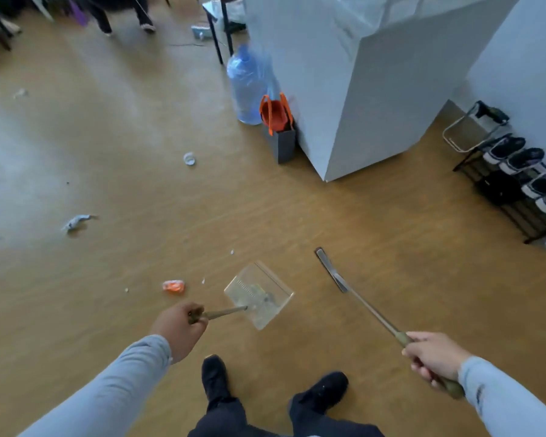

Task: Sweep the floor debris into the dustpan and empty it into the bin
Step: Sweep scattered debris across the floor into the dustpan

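Clear plastic dustpan (259,294) hangs above the wooden floor (297,222), mouth pointing away, handle gripped by the left hand (180,326). The right hand (435,354) curls round the broom (360,301), angled up-left, head low.

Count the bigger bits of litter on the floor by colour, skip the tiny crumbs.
Orange: 1, the orange wrapper
White or grey crumpled paper: 2, the near scrap and the far scrap
Clear: 1, the plastic cup
Total: 4
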